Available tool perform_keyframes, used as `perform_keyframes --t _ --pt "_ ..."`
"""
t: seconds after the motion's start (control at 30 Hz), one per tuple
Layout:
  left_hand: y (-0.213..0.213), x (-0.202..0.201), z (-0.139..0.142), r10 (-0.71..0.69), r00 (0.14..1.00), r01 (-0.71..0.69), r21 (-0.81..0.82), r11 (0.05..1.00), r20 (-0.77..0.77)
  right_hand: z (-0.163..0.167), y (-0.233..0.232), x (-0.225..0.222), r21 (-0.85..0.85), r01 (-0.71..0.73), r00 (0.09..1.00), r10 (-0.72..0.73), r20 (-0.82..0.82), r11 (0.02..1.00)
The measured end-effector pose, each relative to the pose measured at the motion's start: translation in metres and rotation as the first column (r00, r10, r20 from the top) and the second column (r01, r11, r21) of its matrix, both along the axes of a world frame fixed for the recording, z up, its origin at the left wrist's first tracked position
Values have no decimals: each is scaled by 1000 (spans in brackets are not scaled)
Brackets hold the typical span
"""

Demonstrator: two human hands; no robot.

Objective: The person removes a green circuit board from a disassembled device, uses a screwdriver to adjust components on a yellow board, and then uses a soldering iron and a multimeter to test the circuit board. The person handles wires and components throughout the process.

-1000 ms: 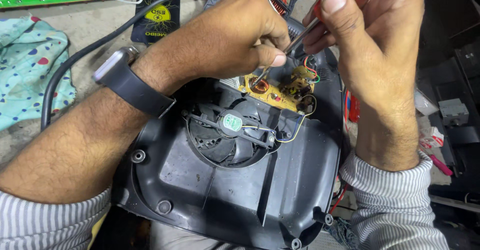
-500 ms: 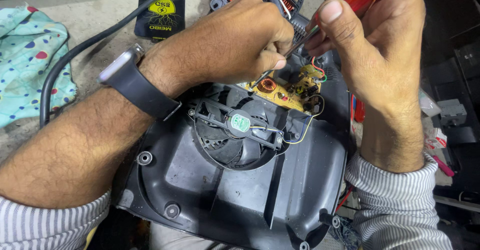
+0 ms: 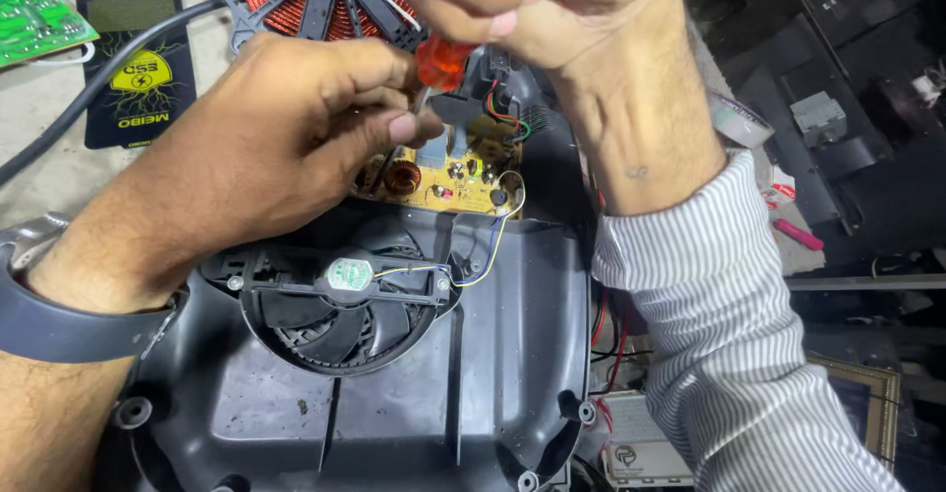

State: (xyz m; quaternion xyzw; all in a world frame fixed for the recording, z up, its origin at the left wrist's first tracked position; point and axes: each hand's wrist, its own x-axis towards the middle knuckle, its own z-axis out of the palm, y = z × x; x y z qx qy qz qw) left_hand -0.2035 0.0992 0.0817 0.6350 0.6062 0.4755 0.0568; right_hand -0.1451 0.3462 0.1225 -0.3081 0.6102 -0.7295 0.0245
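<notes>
Orange translucent plastic screwdriver handle (image 3: 443, 59) is sitting clamped in the right hand (image 3: 532, 4) fingers. The left hand (image 3: 286, 132) fingers are pinching its shaft over the yellow circuit board (image 3: 448, 172), at twelve o'clock from the black fan (image 3: 350, 295). Advisable: keep the shaft vertical.

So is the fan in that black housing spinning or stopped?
Stopped. The fan blades show sharp and separate under the bracket, with no motion blur, while the left hand and right hand work on the yellow circuit board.

Right hand (image 3: 537, 0) grips orange-handled screwdriver (image 3: 443, 61) above small yellow circuit board (image 3: 448, 172). Left hand (image 3: 296, 128) pinches its shaft just beside board. Round black cooling fan (image 3: 345, 295) sits below board, in grey plastic housing (image 3: 493, 374).
</notes>
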Motion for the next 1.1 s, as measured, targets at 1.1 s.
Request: perform_keyframes --t 1.1 --pt "10 -8 -25 152 988 -154 86 984 28 -22 -45 25 -365 152 987 -123 100 919"
